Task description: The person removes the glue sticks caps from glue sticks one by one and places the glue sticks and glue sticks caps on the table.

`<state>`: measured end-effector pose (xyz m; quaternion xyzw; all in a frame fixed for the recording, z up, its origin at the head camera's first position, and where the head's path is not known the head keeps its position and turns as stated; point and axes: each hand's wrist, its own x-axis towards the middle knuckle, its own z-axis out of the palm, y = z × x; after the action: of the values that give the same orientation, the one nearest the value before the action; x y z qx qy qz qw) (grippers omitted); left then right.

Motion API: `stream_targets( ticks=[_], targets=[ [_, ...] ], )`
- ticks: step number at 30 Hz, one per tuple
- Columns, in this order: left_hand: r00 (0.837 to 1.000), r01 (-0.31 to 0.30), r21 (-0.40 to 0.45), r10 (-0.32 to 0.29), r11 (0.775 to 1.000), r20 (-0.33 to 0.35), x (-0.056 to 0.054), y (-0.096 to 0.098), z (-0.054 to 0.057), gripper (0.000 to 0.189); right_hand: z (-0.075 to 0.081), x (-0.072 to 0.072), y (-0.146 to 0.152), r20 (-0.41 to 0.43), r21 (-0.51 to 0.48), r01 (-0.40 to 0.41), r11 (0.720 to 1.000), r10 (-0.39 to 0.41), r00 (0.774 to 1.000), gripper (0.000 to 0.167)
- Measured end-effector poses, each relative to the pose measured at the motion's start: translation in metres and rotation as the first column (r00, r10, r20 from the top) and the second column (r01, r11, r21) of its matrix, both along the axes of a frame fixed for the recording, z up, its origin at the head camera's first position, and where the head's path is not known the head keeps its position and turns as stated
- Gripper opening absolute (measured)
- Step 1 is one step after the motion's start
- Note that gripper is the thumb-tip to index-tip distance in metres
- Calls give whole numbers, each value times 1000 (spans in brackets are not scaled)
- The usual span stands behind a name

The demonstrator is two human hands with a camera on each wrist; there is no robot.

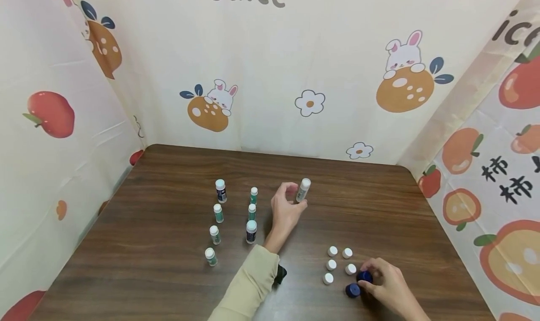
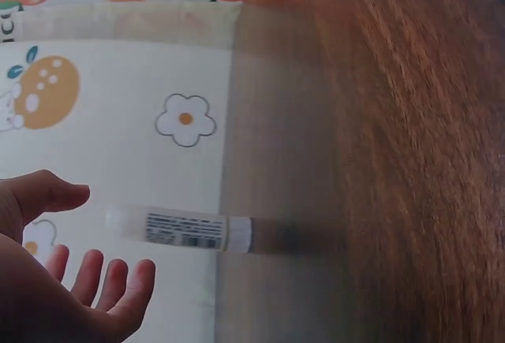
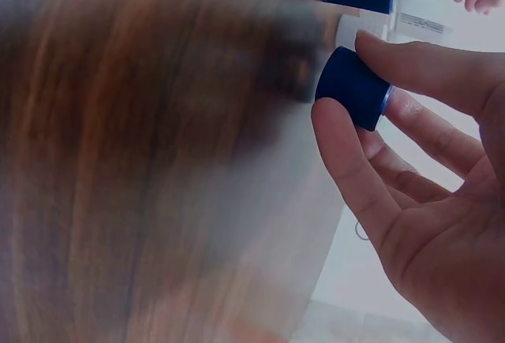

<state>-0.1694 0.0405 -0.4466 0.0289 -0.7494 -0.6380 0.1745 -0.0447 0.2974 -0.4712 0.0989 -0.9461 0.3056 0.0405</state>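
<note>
A white tube with a printed label (image 2: 183, 229) stands upright on the table. My left hand (image 1: 286, 208) is just beside it; in the left wrist view its bent fingers and thumb are spread, with a gap between them and the tube. At the front right, my right hand (image 1: 388, 283) pinches a dark blue cap (image 3: 353, 88) between thumb and index finger. A second blue cap (image 1: 352, 290) sits right next to it. Several small white caps (image 1: 331, 265) stand in two loose columns to the left of the blue ones.
Left of my left arm stand two columns of small white-topped bottles: several green-labelled ones (image 1: 218, 213) and two dark-labelled ones (image 1: 251, 232). The brown wooden table (image 1: 160, 227) ends at a printed curtain (image 1: 261, 54) at the back and sides.
</note>
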Motion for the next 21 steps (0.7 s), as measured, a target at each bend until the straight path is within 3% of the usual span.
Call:
stream_targets(
  ticks=[7, 12, 21],
  targets=[
    [1000, 0, 48, 1, 999, -10, -15, 8, -9, 43, -1, 0, 0, 68, -1, -21, 1000, 21, 997, 34],
    [1000, -27, 23, 27, 999, -11, -24, 13, -17, 43, 0, 1, 1, 142, 20, -52, 998, 49, 989, 31],
    [998, -50, -26, 51, 998, 37, -35, 17, -26, 46, 5, 6, 2, 62, 26, -64, 998, 62, 996, 35]
  ],
)
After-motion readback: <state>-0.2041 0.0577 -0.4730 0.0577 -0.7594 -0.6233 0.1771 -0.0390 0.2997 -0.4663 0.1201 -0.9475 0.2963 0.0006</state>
